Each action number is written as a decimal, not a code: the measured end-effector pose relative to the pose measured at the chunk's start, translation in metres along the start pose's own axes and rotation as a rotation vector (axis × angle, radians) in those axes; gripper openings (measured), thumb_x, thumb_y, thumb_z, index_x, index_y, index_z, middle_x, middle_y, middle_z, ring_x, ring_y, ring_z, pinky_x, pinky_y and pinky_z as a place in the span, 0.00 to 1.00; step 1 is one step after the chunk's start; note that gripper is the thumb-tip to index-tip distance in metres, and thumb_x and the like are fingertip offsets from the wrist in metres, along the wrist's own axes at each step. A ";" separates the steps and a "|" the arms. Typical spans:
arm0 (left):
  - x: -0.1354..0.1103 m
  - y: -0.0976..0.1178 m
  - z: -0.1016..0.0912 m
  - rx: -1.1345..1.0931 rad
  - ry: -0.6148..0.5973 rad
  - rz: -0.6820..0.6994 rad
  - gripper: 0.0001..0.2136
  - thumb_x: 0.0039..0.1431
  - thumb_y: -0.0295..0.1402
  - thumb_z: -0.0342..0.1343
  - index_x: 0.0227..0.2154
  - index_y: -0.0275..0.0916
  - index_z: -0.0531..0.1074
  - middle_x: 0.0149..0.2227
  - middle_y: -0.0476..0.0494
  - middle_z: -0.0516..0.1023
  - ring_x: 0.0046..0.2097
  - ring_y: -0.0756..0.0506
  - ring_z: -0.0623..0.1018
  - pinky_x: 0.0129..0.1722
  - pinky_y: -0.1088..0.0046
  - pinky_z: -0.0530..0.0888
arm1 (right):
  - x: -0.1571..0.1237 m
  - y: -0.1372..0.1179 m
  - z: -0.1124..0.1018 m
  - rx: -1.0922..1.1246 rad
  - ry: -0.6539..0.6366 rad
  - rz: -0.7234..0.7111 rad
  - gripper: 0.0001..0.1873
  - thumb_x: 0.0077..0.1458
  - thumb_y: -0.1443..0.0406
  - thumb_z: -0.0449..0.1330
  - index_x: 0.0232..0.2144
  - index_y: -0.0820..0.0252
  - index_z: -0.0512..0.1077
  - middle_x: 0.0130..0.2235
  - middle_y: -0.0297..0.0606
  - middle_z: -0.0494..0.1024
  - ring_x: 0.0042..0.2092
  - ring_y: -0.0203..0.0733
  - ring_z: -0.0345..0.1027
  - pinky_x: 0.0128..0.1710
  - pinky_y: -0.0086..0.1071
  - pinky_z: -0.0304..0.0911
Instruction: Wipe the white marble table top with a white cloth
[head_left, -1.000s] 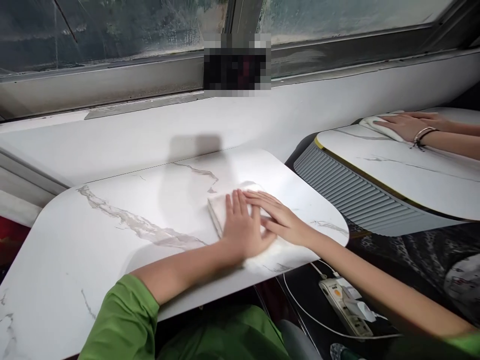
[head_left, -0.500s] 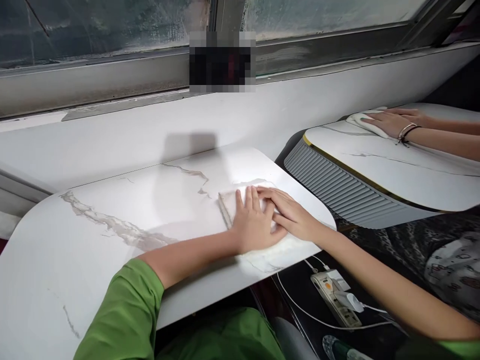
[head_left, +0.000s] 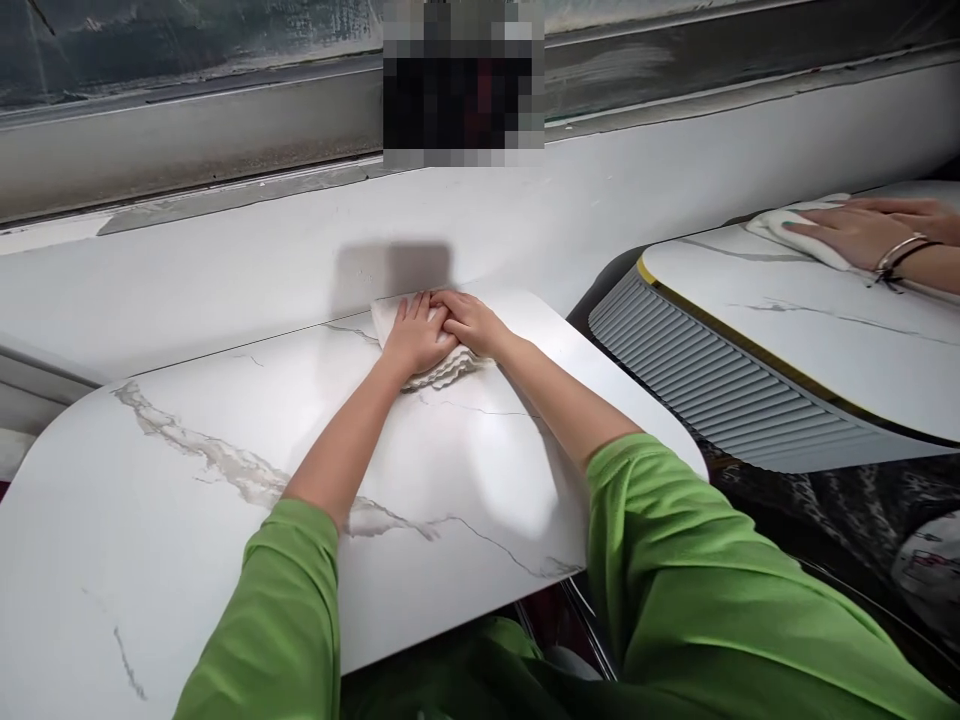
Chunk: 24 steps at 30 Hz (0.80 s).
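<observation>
My left hand [head_left: 415,338] and right hand [head_left: 466,320] lie flat, hiding most of the cloth [head_left: 442,368] near the window frame [head_left: 225,150]; I read no writing.

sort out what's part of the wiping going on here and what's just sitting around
In use:
- folded white cloth, pressed flat under both hands
- left hand and right hand, palms down on the cloth
- white marble-patterned tabletop under the cloth

Not part of it:
- second marble-patterned table with ribbed grey edge
- another person's hand with bracelets on its own white cloth
- grey window frame
</observation>
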<state>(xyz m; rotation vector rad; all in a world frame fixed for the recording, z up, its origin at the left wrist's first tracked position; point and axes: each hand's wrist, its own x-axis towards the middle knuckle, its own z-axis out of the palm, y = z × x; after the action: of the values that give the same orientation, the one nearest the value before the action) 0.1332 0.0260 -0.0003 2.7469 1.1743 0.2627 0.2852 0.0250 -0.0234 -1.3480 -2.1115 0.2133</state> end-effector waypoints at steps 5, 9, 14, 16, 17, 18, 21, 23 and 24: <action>-0.014 0.016 0.000 0.015 -0.022 0.001 0.28 0.64 0.45 0.42 0.62 0.35 0.55 0.67 0.35 0.47 0.68 0.39 0.45 0.66 0.56 0.40 | -0.023 -0.003 -0.005 0.026 -0.042 -0.036 0.24 0.48 0.65 0.48 0.50 0.60 0.65 0.59 0.46 0.66 0.57 0.54 0.61 0.59 0.52 0.52; -0.036 0.051 0.005 0.030 -0.049 0.018 0.33 0.61 0.51 0.45 0.62 0.34 0.55 0.67 0.32 0.46 0.68 0.36 0.44 0.65 0.52 0.39 | -0.068 -0.014 -0.022 0.050 -0.035 -0.075 0.24 0.51 0.63 0.50 0.52 0.57 0.63 0.61 0.45 0.64 0.61 0.53 0.56 0.61 0.54 0.49; -0.065 0.127 0.020 0.027 -0.059 0.096 0.37 0.60 0.56 0.42 0.63 0.31 0.54 0.67 0.29 0.46 0.67 0.30 0.44 0.64 0.45 0.41 | -0.150 -0.023 -0.064 0.082 -0.095 -0.020 0.20 0.54 0.62 0.51 0.50 0.53 0.63 0.60 0.41 0.65 0.63 0.52 0.54 0.62 0.54 0.48; -0.072 0.156 0.025 0.026 -0.040 0.127 0.37 0.61 0.56 0.38 0.64 0.31 0.52 0.67 0.30 0.47 0.67 0.30 0.44 0.64 0.45 0.41 | -0.179 -0.023 -0.080 0.089 -0.119 0.078 0.18 0.53 0.64 0.51 0.47 0.52 0.65 0.61 0.39 0.63 0.63 0.52 0.54 0.62 0.54 0.49; -0.073 0.168 0.027 0.027 -0.045 0.130 0.38 0.61 0.56 0.37 0.64 0.31 0.51 0.67 0.31 0.48 0.68 0.31 0.44 0.64 0.45 0.41 | -0.190 -0.022 -0.086 0.087 -0.119 0.137 0.17 0.52 0.64 0.51 0.46 0.51 0.65 0.61 0.38 0.63 0.63 0.52 0.54 0.62 0.53 0.50; -0.073 0.178 0.029 0.027 -0.054 0.130 0.37 0.61 0.56 0.36 0.64 0.31 0.50 0.67 0.32 0.48 0.68 0.31 0.44 0.64 0.45 0.41 | -0.199 -0.022 -0.090 0.085 -0.106 0.195 0.17 0.52 0.65 0.50 0.46 0.51 0.66 0.61 0.36 0.63 0.63 0.52 0.55 0.62 0.53 0.50; -0.067 0.192 0.034 0.013 -0.059 0.126 0.36 0.62 0.53 0.36 0.64 0.31 0.50 0.66 0.33 0.51 0.68 0.32 0.44 0.64 0.45 0.41 | -0.208 -0.021 -0.094 0.089 -0.034 0.313 0.19 0.50 0.65 0.49 0.45 0.49 0.67 0.60 0.33 0.66 0.62 0.53 0.56 0.63 0.54 0.50; -0.056 0.189 0.037 0.000 -0.038 0.140 0.34 0.62 0.52 0.37 0.64 0.31 0.51 0.66 0.32 0.51 0.67 0.31 0.45 0.64 0.46 0.42 | -0.201 -0.020 -0.094 0.077 0.006 0.328 0.23 0.48 0.67 0.49 0.47 0.48 0.68 0.59 0.32 0.68 0.61 0.54 0.58 0.62 0.52 0.53; -0.050 0.185 0.039 -0.002 -0.026 0.150 0.34 0.62 0.51 0.38 0.64 0.31 0.51 0.66 0.32 0.52 0.67 0.31 0.46 0.64 0.46 0.42 | -0.196 -0.018 -0.092 0.059 0.020 0.322 0.24 0.48 0.67 0.49 0.48 0.47 0.68 0.58 0.32 0.68 0.61 0.55 0.59 0.61 0.51 0.55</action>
<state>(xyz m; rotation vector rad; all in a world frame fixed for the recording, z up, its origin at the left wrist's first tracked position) 0.2376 -0.1391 -0.0072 2.8318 0.9620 0.2437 0.3810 -0.1697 -0.0219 -1.6424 -1.8474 0.3884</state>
